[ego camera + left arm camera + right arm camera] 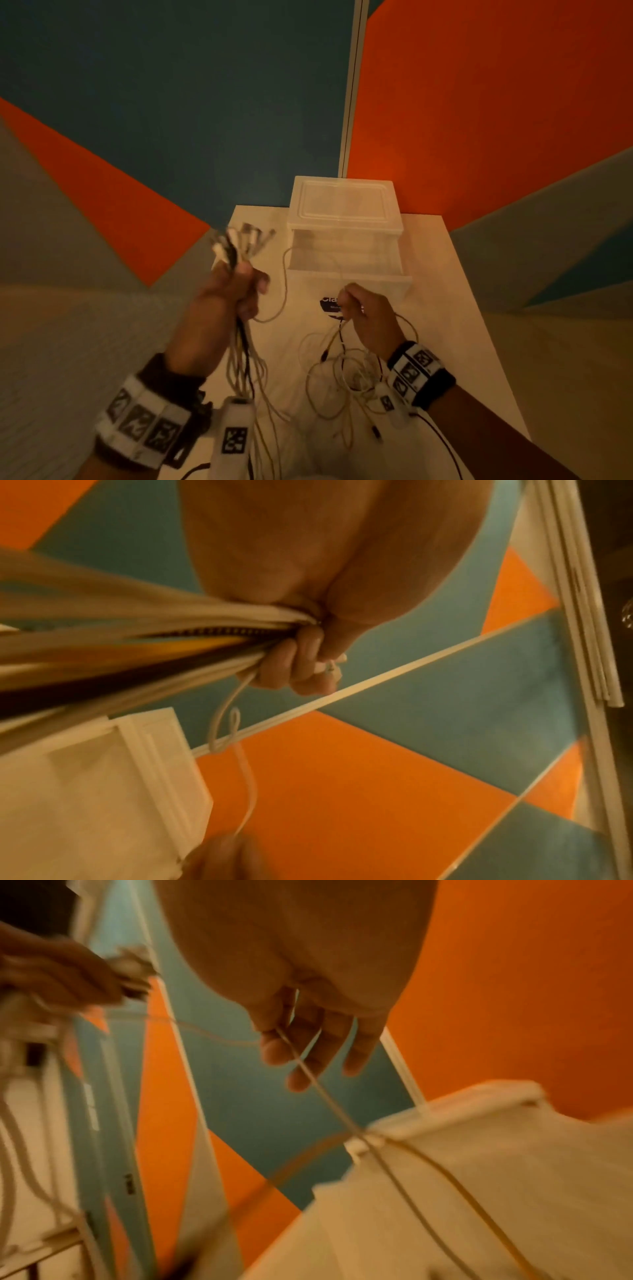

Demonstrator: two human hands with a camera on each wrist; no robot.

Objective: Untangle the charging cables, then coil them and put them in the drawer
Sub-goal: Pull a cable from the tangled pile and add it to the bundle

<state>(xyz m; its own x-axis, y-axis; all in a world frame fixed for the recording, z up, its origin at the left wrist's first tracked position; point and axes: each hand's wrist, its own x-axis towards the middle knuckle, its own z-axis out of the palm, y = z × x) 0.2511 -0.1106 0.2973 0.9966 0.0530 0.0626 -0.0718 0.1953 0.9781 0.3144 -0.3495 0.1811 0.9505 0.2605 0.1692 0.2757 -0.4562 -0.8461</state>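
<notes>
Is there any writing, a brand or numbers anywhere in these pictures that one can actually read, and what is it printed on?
"Cla": the visible start of a word on a dark label on the table before the open drawer; the right hand hides the rest.
Wristband tags: black-and-white code patterns, no legible words.
Dark mark on a pale strip, right wrist view: too blurred to read.
Left wrist view: no text.
</notes>
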